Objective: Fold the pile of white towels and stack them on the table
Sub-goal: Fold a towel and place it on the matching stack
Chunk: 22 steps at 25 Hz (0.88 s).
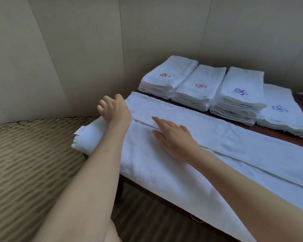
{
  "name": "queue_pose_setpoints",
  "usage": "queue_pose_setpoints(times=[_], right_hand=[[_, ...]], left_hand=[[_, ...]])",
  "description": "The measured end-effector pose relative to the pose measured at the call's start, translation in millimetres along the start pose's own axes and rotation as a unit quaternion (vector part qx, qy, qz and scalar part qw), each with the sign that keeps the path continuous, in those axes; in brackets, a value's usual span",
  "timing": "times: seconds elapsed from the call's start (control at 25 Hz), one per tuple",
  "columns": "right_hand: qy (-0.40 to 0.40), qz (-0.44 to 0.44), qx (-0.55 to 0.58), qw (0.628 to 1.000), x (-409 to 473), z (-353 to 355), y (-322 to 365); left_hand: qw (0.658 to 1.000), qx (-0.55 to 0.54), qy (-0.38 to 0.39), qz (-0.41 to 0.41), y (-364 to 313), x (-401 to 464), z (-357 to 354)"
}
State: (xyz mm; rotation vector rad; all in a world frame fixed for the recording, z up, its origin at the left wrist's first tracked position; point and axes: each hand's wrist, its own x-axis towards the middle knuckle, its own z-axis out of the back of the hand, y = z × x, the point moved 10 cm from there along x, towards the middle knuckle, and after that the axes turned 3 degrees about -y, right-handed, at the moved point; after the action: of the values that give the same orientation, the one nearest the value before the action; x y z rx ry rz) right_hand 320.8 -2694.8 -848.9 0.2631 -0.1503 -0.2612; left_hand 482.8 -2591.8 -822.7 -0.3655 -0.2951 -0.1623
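Left hand [112, 109]: forearm reaches forward, fingers loosely curled, heel resting on cloth.
Right hand [171, 135]: palm down, fingers straight and together, pressing flat.
Forearms: both bare, extended.

Count of items in view:

Hands: 2, the left hand [112, 109] and the right hand [171, 137].

Long white towel [234, 151] spread lengthwise over the table [287, 135]: 1. Table: 1.

Piles of folded white towels along the far edge: 4.
- Far-left pile [166, 79], red emblem on top.
- Second pile [199, 88], red emblem on top.
- Third pile [240, 95], blue emblem on top.
- Rightmost pile [282, 112], blue emblem on top.

Emblems visible: 4 (2 red, 2 blue).

Towels per pile: layers too blurred for an exact count.
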Motion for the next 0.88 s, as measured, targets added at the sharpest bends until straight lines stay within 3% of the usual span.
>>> queue_pose_setpoints(times=[0.12,0.24,0.36,0.52,0.76,0.88], right_hand=[[-0.036,-0.078,-0.012,0.996,-42,34,-64],[-0.034,-0.178,-0.063,0.981,-110,64,-150],[0.025,-0.262,-0.087,0.961,-192,72,-216],[0.040,-0.265,-0.076,0.960,-238,77,-233],[0.036,-0.361,-0.087,0.928,-296,108,-287],[0.032,-0.392,-0.086,0.915,-318,117,-305]], left_hand=[[0.985,-0.028,0.057,-0.160,-93,-47,0],[0.913,-0.083,0.157,-0.366,-190,-143,-10],[0.841,0.000,0.284,-0.460,-219,-224,-46],[0.840,0.054,0.262,-0.472,-230,-250,-38],[0.717,-0.114,0.251,-0.640,-289,-360,-6],[0.696,-0.161,0.197,-0.672,-297,-362,7]])
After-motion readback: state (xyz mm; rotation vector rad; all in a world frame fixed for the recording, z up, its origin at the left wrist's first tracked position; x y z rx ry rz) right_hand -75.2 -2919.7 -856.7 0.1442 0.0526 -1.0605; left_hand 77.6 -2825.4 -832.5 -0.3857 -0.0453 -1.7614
